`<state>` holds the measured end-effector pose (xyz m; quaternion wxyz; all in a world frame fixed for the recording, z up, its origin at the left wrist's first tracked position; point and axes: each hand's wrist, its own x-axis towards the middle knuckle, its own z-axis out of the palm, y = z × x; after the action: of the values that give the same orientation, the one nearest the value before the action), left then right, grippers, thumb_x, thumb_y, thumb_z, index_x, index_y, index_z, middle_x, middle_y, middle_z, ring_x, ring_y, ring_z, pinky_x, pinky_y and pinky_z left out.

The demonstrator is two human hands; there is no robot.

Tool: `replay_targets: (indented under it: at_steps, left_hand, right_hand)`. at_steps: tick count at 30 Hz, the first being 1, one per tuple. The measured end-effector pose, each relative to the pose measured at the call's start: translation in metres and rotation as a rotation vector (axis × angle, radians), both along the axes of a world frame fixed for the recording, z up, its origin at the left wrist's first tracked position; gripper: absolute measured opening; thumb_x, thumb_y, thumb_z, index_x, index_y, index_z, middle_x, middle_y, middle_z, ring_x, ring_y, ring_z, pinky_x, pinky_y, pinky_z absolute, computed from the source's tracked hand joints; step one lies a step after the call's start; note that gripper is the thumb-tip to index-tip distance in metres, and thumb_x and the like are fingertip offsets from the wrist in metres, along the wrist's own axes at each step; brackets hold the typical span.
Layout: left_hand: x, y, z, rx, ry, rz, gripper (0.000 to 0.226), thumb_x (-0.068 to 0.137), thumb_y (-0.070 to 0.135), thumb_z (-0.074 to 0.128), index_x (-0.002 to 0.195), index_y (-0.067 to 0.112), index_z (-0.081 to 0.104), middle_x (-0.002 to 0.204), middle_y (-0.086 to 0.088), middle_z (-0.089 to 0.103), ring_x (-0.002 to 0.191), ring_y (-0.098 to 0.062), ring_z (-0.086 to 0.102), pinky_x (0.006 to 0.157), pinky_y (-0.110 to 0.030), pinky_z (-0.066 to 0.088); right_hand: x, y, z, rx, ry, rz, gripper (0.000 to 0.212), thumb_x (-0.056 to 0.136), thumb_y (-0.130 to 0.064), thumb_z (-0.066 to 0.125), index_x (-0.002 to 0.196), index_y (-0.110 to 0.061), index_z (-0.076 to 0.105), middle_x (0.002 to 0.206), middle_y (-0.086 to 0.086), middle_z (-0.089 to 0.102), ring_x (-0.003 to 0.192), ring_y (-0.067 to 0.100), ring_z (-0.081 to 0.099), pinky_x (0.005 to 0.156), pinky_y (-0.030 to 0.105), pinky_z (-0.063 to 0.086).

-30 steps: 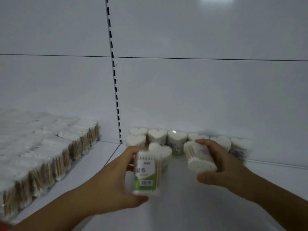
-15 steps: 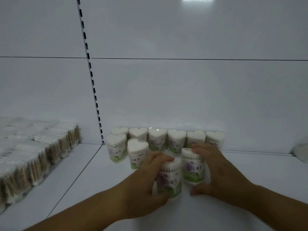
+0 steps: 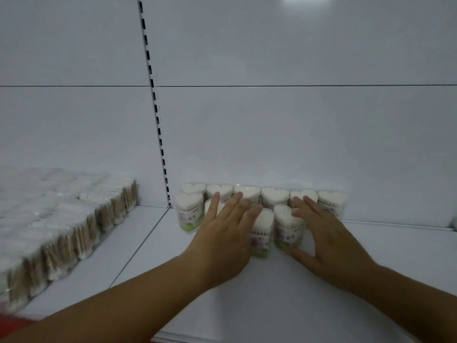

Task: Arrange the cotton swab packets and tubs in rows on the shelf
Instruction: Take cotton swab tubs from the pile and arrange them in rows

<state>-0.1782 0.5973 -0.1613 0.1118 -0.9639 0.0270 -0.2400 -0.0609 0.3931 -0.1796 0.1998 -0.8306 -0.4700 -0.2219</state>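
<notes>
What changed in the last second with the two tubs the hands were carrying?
Both tubs came down from the air and now stand upright in front of the back row. The left hand has let go of the left tub, its fingers straight beside it; the right hand rests on the right tub, fingers loosened. The back row and the packets stayed put.

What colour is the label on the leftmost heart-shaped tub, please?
On the leftmost tub it is white with a green bottom and purple motif, in the head view.
</notes>
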Motion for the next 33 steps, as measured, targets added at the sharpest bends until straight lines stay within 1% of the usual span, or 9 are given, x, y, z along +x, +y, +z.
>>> replay_targets:
  at_steps: [4, 9, 14, 17, 19, 21, 26, 30, 33]
  left_hand:
    - [0.001, 0.034, 0.008, 0.093, 0.099, 0.199, 0.088, 0.090, 0.030, 0.049, 0.152, 0.013, -0.012, 0.162, -0.005, -0.001, 0.148, -0.023, -0.012, 0.114, -0.045, -0.016]
    - [0.018, 0.045, 0.011, 0.144, 0.238, 0.265, 0.082, 0.095, 0.025, 0.046, 0.151, 0.011, -0.012, 0.161, -0.008, 0.004, 0.149, -0.024, 0.001, 0.118, -0.047, -0.007]
    - [0.022, 0.042, 0.011, 0.039, 0.173, 0.195, 0.086, 0.092, 0.038, 0.044, 0.151, 0.013, -0.012, 0.162, -0.006, -0.004, 0.148, -0.022, -0.007, 0.117, -0.046, -0.011]
    - [0.018, 0.029, 0.009, 0.041, 0.168, 0.057, 0.086, 0.086, 0.056, 0.042, 0.154, 0.020, 0.003, 0.161, -0.003, 0.012, 0.149, -0.021, 0.004, 0.117, -0.056, -0.005]
    - [0.017, 0.020, 0.013, 0.070, 0.096, -0.046, 0.076, 0.078, 0.062, 0.058, 0.141, 0.023, 0.044, 0.142, -0.007, 0.050, 0.135, -0.027, 0.042, 0.109, -0.068, 0.019]
    - [0.022, 0.019, 0.016, 0.068, -0.031, -0.108, 0.054, 0.064, 0.053, 0.079, 0.107, 0.022, 0.070, 0.103, -0.004, 0.069, 0.098, -0.027, 0.067, 0.096, -0.069, 0.038]
    - [0.033, 0.021, 0.023, 0.069, -0.076, -0.127, 0.040, 0.045, 0.025, 0.091, 0.080, 0.020, 0.073, 0.084, 0.000, 0.068, 0.078, -0.024, 0.068, 0.091, -0.065, 0.044]
    - [0.035, 0.019, 0.029, 0.051, -0.140, -0.158, 0.053, 0.034, 0.006, 0.085, 0.085, 0.016, 0.075, 0.083, -0.001, 0.071, 0.082, -0.024, 0.070, 0.088, -0.066, 0.044]
    - [0.038, -0.005, 0.045, -0.032, -0.204, -0.249, 0.044, 0.050, 0.009, 0.076, 0.094, 0.010, 0.073, 0.094, -0.007, 0.072, 0.092, -0.030, 0.068, 0.092, -0.063, 0.042]
  right_hand:
    - [-0.007, 0.011, 0.004, -0.044, -0.059, 0.023, 0.077, 0.083, -0.066, 0.048, 0.143, -0.020, 0.037, 0.157, -0.001, 0.013, 0.147, 0.016, 0.003, 0.114, 0.042, 0.013]
    - [-0.022, 0.046, 0.005, -0.112, -0.247, -0.056, 0.059, 0.083, -0.054, 0.049, 0.124, -0.013, 0.060, 0.133, 0.010, 0.058, 0.127, 0.029, 0.051, 0.105, 0.050, 0.032]
    - [-0.011, 0.058, 0.007, -0.122, -0.194, -0.076, 0.057, 0.080, -0.043, 0.066, 0.128, -0.013, 0.056, 0.139, 0.012, 0.052, 0.133, 0.029, 0.044, 0.112, 0.046, 0.023]
    - [-0.007, 0.051, 0.007, -0.079, -0.115, -0.029, 0.066, 0.086, -0.045, 0.058, 0.142, -0.012, 0.042, 0.154, 0.011, 0.028, 0.145, 0.025, 0.017, 0.118, 0.042, 0.001]
    - [-0.009, 0.040, 0.006, 0.010, -0.148, -0.048, 0.057, 0.080, -0.037, 0.064, 0.130, -0.009, 0.055, 0.144, 0.015, 0.044, 0.137, 0.032, 0.037, 0.114, 0.050, 0.025]
    - [-0.009, 0.028, 0.006, 0.116, -0.172, -0.062, 0.043, 0.075, -0.029, 0.068, 0.114, -0.010, 0.066, 0.126, 0.013, 0.058, 0.116, 0.031, 0.055, 0.096, 0.046, 0.046]
    - [-0.009, 0.015, 0.005, 0.091, -0.168, -0.035, 0.039, 0.075, -0.023, 0.070, 0.111, -0.009, 0.069, 0.106, 0.007, 0.064, 0.097, 0.024, 0.061, 0.083, 0.032, 0.048]
    - [-0.009, 0.009, 0.006, 0.014, -0.127, -0.001, 0.049, 0.078, -0.025, 0.069, 0.123, -0.007, 0.062, 0.119, 0.009, 0.061, 0.108, 0.026, 0.060, 0.091, 0.034, 0.048]
    - [-0.004, -0.011, 0.010, -0.008, -0.073, 0.010, 0.047, 0.081, -0.026, 0.067, 0.125, -0.010, 0.060, 0.126, 0.006, 0.060, 0.115, 0.020, 0.055, 0.100, 0.028, 0.040]
